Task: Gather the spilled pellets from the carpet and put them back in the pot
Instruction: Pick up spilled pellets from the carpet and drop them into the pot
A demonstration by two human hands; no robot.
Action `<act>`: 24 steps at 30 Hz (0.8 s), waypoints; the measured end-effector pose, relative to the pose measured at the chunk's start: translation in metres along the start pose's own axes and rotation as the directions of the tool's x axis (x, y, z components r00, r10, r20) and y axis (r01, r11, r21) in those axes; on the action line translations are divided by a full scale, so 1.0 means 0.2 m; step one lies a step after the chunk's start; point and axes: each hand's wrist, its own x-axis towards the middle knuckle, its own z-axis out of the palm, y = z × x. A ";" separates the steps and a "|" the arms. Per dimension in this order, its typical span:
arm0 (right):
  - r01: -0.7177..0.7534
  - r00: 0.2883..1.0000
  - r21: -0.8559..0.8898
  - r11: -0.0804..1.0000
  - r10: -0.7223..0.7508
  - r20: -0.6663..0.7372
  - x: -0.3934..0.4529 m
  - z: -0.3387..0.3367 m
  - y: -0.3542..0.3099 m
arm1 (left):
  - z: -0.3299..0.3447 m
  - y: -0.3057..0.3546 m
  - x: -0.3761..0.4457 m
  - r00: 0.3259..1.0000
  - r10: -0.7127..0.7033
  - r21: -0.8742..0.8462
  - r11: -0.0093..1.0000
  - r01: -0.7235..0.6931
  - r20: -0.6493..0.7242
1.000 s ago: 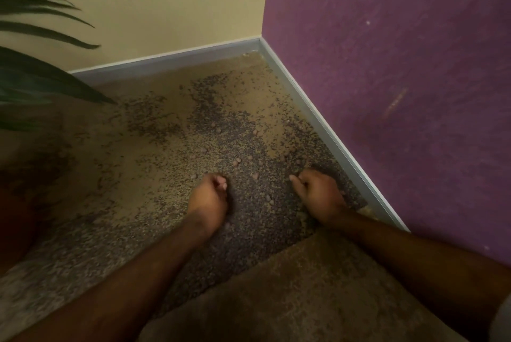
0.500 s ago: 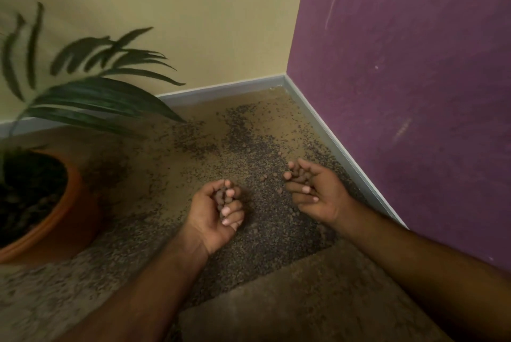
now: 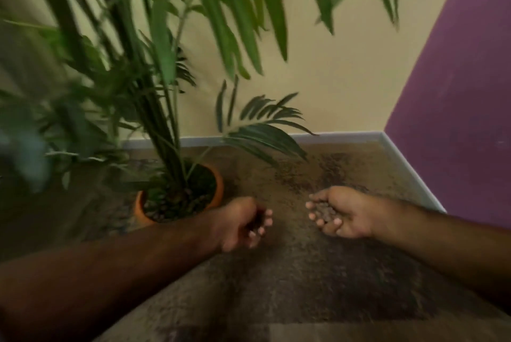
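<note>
Small brown pellets (image 3: 325,213) fill the cupped palm of my right hand (image 3: 341,211), held palm-up above the carpet. My left hand (image 3: 242,224) is curled around another dark handful, just right of the orange pot (image 3: 219,189). The pot stands on the carpet at left of centre and holds a tall palm plant (image 3: 163,109) and dark filling. More spilled pellets (image 3: 331,173) lie scattered over the tan carpet (image 3: 249,176) towards the room corner. The picture is blurred by movement.
A cream wall stands behind the pot and a purple wall (image 3: 456,120) on the right, both edged by a grey skirting board (image 3: 409,176). Long green fronds hang over the pot and the upper left.
Both hands have lifted off the carpet with pellets in them and swung left towards the pot. The view has turned left and up, bringing the whole pot and plant into sight.
</note>
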 end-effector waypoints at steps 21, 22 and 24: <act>0.262 0.963 -0.165 0.951 -0.270 -0.023 0.18 1.09 -0.15 | -0.91 -0.04 -0.24 0.811 0.282 -0.342 0.799 -0.494 -0.513; 0.275 0.959 -0.153 0.949 -0.281 -0.018 0.19 1.12 -0.14 | -0.92 -0.04 -0.23 0.811 0.287 -0.349 0.793 -0.499 -0.509; 0.300 0.953 -0.111 0.947 -0.303 -0.008 0.21 1.16 -0.14 | -0.93 -0.03 -0.23 0.804 0.291 -0.342 0.791 -0.507 -0.519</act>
